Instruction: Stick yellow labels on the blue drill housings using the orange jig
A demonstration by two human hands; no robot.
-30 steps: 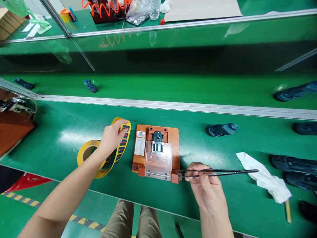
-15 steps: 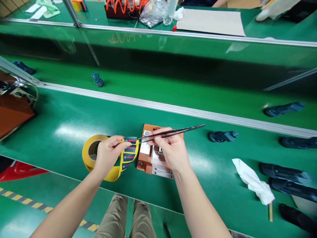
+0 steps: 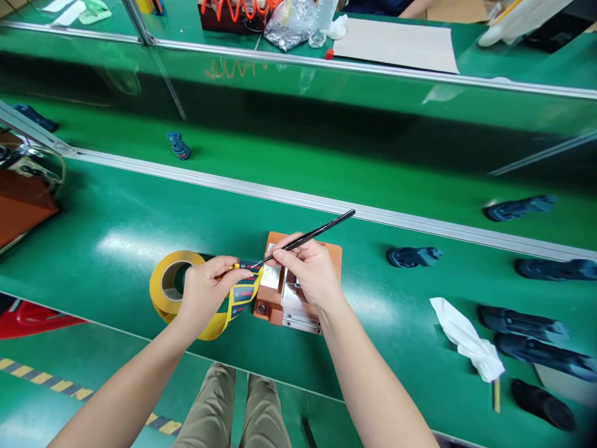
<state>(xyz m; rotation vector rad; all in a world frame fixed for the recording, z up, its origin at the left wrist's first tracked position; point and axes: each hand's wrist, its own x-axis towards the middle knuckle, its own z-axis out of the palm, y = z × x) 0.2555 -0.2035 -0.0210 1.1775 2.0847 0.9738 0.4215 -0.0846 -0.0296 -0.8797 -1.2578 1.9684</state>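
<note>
My left hand (image 3: 208, 291) pinches the free end of a yellow label strip (image 3: 243, 294) bearing dark labels with red print. That strip comes off a yellow roll (image 3: 161, 283), which stands on the bench just left of the hand. Held in my right hand (image 3: 308, 269) are black tweezers (image 3: 317, 231), their tips at the top label by my left fingertips. Whether the tips grip the label I cannot tell. Under my right hand lies an orange and metal fixture (image 3: 273, 302), partly covered by the hand.
Dark blue tool housings lie on the right, one housing (image 3: 414, 256) nearest the fixture. A crumpled white cloth (image 3: 469, 339) is beside them. Past the metal rail (image 3: 261, 191), a green belt (image 3: 298, 168) carries more housings. An orange machine (image 3: 25, 202) stands at far left.
My right hand has turned the tweezers steeper and brought their tips left onto the top label. My left hand keeps its pinch on the strip. The whole view has shifted slightly.
</note>
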